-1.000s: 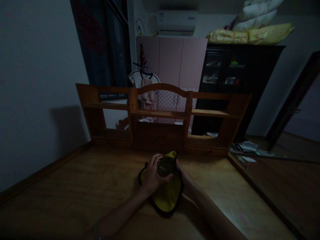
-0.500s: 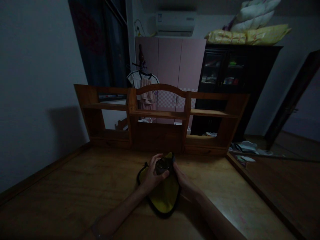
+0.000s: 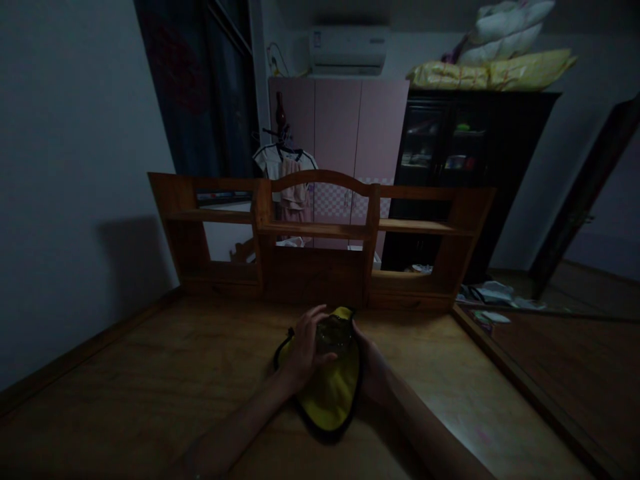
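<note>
A dark, see-through glass object (image 3: 334, 332) rests on a yellow cloth with black edging (image 3: 333, 393), above the wooden tabletop; the dim light hides its exact kind. My left hand (image 3: 303, 353) is at the glass object's left side, its fingers stretched forward and its thumb spread apart. Whether these fingers touch the glass is unclear. On the other side, my right hand (image 3: 373, 367) curls around the cloth's right edge, pressing it up against the glass object. Most of the right fingers are hidden behind the cloth.
A wooden shelf unit (image 3: 320, 230) stands along the table's (image 3: 150, 393) far edge. The wall (image 3: 75, 200) borders the left side. On the right is a raised wooden rim (image 3: 520, 393), with papers and bags (image 3: 495, 293) beyond it.
My left thumb and fingers have spread away from their grip around the glass object. The glass object has shifted slightly right and nearer, and more yellow cloth shows behind it.
</note>
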Available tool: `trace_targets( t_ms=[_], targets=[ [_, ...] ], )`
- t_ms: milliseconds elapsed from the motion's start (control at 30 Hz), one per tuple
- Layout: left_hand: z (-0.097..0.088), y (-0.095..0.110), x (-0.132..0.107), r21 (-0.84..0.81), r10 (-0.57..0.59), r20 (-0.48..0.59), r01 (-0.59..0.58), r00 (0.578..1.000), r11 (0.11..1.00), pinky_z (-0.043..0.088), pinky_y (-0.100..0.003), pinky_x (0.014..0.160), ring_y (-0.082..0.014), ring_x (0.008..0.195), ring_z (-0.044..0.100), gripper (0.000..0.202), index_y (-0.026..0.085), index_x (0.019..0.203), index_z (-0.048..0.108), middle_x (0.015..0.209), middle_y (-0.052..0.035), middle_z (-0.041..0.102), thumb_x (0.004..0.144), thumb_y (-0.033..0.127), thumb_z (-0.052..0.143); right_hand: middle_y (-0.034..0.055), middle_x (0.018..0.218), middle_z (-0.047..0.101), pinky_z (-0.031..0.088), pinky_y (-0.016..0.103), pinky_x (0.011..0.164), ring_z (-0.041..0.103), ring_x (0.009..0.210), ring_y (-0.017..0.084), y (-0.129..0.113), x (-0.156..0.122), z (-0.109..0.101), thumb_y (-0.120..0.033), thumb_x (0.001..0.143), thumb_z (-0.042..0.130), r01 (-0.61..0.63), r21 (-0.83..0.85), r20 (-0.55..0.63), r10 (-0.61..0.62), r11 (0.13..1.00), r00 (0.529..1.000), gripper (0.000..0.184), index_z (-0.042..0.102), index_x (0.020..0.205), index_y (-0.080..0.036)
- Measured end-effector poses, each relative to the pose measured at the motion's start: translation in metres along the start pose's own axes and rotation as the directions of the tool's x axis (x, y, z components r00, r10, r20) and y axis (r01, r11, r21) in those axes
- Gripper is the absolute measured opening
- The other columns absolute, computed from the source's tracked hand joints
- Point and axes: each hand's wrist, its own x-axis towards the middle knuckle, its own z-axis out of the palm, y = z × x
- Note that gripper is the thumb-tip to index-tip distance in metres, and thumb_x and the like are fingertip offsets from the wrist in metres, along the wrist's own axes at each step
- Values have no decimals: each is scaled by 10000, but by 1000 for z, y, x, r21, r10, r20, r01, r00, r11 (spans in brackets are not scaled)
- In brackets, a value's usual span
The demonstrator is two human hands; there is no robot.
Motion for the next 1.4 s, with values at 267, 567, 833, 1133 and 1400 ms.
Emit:
trace_targets(
  t_ms=[267, 567, 833, 1133, 1400],
  targets=[
    [6, 2, -1, 110, -107, 86, 98, 991, 989, 321, -455, 1078, -252, 1298, 380, 672, 253, 1415, 276, 1387, -105, 420, 852, 527, 520, 95, 1087, 690, 486, 405, 874, 619, 1042, 274, 0, 5, -4, -581, 863, 507, 85, 63, -70, -81, 994, 994, 497, 659, 1081, -161],
    [18, 0, -4, 1, -140, 141, 141, 980, 990, 370, -454, 1056, -264, 1270, 427, 747, 250, 1418, 306, 1367, -109, 449, 778, 436, 645, 76, 1062, 706, 459, 385, 950, 651, 1002, 247, 0, 13, -29, -437, 845, 621, 144, 42, -211, -132, 989, 968, 374, 650, 1085, -150],
    [19, -3, -2, -63, -223, 114, 231, 968, 971, 387, -424, 1046, -266, 1237, 467, 815, 257, 1354, 406, 1336, -78, 505, 650, 445, 772, 54, 1075, 699, 500, 344, 867, 666, 943, 232, 7, 10, -25, -243, 718, 776, 274, -97, -189, -288, 957, 939, 516, 576, 1194, -219],
    [13, 20, -5, -82, -143, 65, 148, 988, 986, 374, -435, 1070, -265, 1263, 432, 805, 238, 1359, 372, 1354, -88, 472, 671, 352, 775, 70, 1068, 705, 517, 331, 862, 667, 969, 228, 3, 5, -24, -366, 794, 702, 104, 72, -231, -85, 992, 969, 393, 628, 1125, -168],
    [3, 28, -4, -23, 18, 165, -14, 986, 1000, 307, -427, 1128, -251, 1340, 325, 848, 226, 1436, 227, 1442, -91, 355, 737, 232, 706, 82, 937, 736, 537, 315, 805, 692, 842, 215, 1, 6, -18, -475, 815, 643, 55, 128, -277, -17, 990, 961, 415, 682, 1029, -122]
  ],
)
